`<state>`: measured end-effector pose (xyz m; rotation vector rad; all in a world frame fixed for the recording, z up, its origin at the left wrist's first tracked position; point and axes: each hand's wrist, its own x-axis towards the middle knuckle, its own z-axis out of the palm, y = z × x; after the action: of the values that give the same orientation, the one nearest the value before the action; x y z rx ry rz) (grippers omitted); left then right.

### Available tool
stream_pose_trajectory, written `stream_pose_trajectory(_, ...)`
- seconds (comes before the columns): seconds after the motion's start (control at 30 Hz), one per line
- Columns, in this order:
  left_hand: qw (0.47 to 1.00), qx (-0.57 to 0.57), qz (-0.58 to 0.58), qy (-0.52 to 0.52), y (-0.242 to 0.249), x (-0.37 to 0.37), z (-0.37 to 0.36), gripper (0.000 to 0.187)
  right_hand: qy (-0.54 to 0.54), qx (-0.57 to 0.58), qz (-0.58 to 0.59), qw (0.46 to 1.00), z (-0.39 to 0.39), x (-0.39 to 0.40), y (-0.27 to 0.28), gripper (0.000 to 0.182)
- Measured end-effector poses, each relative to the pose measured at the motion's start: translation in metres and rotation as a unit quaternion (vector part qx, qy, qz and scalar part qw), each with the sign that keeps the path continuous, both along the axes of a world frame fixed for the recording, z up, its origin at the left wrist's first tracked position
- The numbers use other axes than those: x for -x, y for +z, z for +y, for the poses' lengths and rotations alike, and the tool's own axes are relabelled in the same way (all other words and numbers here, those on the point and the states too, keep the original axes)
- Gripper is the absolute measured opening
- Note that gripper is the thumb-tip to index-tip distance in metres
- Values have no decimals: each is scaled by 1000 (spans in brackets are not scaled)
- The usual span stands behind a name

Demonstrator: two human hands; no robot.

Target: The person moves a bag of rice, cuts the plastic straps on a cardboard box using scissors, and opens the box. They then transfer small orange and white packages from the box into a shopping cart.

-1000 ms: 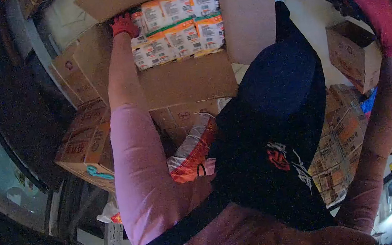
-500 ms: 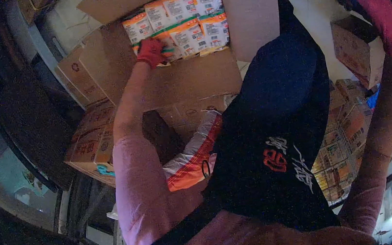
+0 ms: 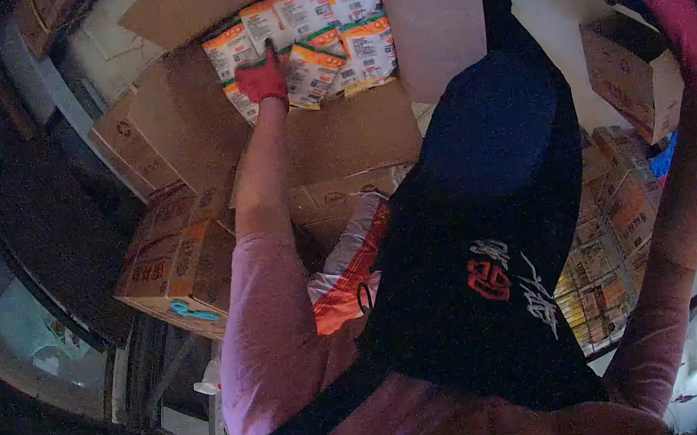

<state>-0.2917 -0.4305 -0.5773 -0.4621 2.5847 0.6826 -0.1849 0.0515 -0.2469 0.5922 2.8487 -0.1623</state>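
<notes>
Newly tilted — glossy square packet (image 3: 314, 74), beside left hand (image 3: 264, 80), right hand (image 3: 672, 17) apart — grips unclear

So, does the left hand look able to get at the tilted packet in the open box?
Probably yes: the left hand is right beside the tilted packet, and the box flaps are spread outward, leaving the top free.

At least eight packets (image 3: 305, 7) are lying inside one large carton (image 3: 347, 135), one sack (image 3: 349, 261) below it, one open box (image 3: 618, 84) right of it.
</notes>
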Motion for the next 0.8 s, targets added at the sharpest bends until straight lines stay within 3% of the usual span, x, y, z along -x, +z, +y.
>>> stream_pose_trajectory(0.03, 994, -34, -38, 100, -13, 0, -19, 94, 0, 1, 1, 1000, 0, 0, 0, 45)
stream_pose_trajectory(0.1, 992, -124, 1, 36, -46, -9, -43, 86, 0, 2, 1, 1000, -1, 0, 1, 45)
stream_pose_trajectory(0.2, 991, -116, 33, 62, -62, -17, -34, 77, -1, 4, 0, 1000, -3, 0, -1, 44)
stream_pose_trajectory(0.23, 991, -92, 44, 90, -61, -15, -27, 74, -2, 3, 1, 1000, -4, 0, 0, 44)
stream_pose_trajectory(0.37, 944, -274, -24, 185, -38, -5, -27, 76, -6, 5, 7, 1000, -4, -1, 2, 44)
stream_pose_trajectory(0.47, 918, -326, -38, 221, -28, -5, -18, 76, -9, 4, 7, 1000, -5, -2, 2, 43)
stream_pose_trajectory(0.53, 970, -230, -85, -13, -30, 2, -25, 75, -12, 5, 9, 1000, -7, -3, 3, 43)
stream_pose_trajectory(0.6, 977, -127, -116, -129, -31, 3, -30, 77, -11, 7, 10, 1000, -8, -2, 2, 43)
stream_pose_trajectory(0.7, 980, 13, -141, -139, -20, 6, -9, 87, -14, 7, 13, 1000, -10, -2, 5, 42)
stream_pose_trajectory(0.73, 971, -139, -194, 0, -38, 6, -18, 99, -15, 5, 15, 1000, -11, -3, 7, 42)
stream_pose_trajectory(0.8, 954, -230, -189, -27, -78, -4, -38, 106, -15, 5, 14, 1000, -11, -2, 8, 42)
